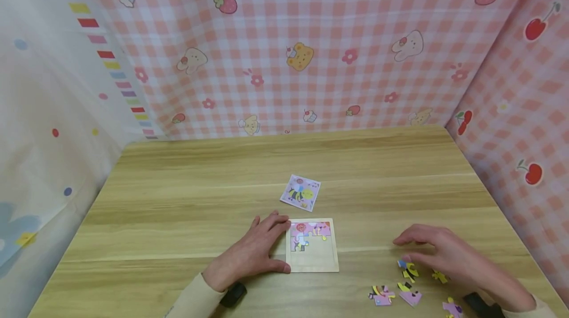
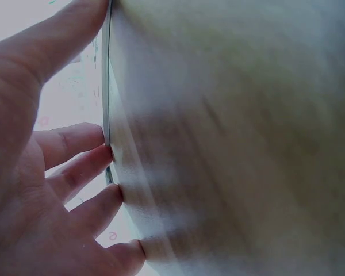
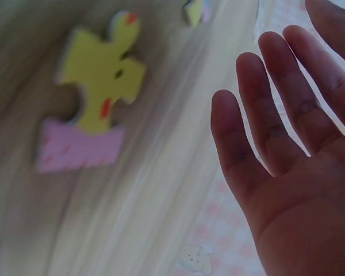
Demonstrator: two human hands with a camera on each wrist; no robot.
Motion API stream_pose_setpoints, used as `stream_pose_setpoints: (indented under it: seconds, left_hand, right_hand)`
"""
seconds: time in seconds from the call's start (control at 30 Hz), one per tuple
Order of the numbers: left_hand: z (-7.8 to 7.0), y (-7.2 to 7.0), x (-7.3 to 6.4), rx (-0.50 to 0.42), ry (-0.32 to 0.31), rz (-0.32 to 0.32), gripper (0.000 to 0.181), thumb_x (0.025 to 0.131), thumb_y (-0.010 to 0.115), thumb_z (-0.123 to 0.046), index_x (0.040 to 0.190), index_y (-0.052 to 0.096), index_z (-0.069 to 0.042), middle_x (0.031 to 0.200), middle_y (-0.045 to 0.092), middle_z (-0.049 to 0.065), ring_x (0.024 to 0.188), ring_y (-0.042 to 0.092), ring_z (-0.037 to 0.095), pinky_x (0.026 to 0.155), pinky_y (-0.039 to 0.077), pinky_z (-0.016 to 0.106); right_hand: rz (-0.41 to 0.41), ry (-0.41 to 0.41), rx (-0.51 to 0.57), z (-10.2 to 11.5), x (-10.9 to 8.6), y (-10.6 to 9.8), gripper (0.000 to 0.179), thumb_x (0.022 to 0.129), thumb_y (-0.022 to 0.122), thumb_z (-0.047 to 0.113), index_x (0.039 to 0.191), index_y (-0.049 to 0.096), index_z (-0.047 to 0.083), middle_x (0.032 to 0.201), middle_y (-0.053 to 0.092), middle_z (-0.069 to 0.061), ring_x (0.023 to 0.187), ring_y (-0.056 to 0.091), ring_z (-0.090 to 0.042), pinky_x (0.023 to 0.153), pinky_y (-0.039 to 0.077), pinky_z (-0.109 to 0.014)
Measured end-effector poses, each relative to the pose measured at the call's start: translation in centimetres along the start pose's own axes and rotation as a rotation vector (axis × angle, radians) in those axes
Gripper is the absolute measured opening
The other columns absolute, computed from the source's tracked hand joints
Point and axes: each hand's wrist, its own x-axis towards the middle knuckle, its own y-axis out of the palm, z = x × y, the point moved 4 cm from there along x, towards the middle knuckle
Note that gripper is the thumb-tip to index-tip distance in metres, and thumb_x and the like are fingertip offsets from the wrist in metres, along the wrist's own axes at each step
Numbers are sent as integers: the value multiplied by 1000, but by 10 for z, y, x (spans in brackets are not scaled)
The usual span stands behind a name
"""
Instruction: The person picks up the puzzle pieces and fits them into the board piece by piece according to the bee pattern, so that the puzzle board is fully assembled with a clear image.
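Note:
A square wooden puzzle tray (image 1: 313,261) lies on the table with several joined pieces (image 1: 306,231) along its top and left side. My left hand (image 1: 253,251) rests at the tray's left edge, thumb near the lower corner and fingertips near the upper one. In the left wrist view, fingertips (image 2: 106,201) touch the table beside a thin edge. My right hand (image 1: 449,254) hovers with nothing in it, thumb just above a yellow, black and blue piece (image 1: 408,270). A yellow and pink piece (image 3: 98,86) shows below the hand in the right wrist view.
A bee picture card (image 1: 301,193) lies beyond the tray. Loose pieces lie at the right front: a pink striped one (image 1: 382,296), a pink and yellow one (image 1: 411,296), a small yellow one (image 1: 440,276) and a purple one (image 1: 452,308). A checked curtain (image 1: 284,81) stands behind the table.

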Motion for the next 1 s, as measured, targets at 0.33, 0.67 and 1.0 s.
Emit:
stream_pose_setpoints:
  seconds: [0.33,0.67,1.0]
  left_hand:
    - [-1,2,4,-14,15,-9,93,80,87,-48,152,48,-4,159,39,8,155,24,34,123,17,64]
    - [3,4,2,-13,-3,5,94,80,86,-50,153,47,-6,160,38,7,156,21,34,124,14,63]
    - [2,2,1,-22,9,-8,95,80,87,-49,154,47,-5,161,38,8,156,22,34,124,14,63]
  right_hand:
    - [28,-24,-2,-16,-14,2,28,88,83,17,114,74,20,111,70,9,98,64,-5,82,49,-14]
    - [85,-81,73,-26,-23,14,30,90,82,21,118,73,22,118,62,8,104,58,-5,82,47,-15]
    - [102,-69,-7,-25,-21,15,37,85,87,24,116,66,28,117,56,12,104,54,-4,86,43,-12]
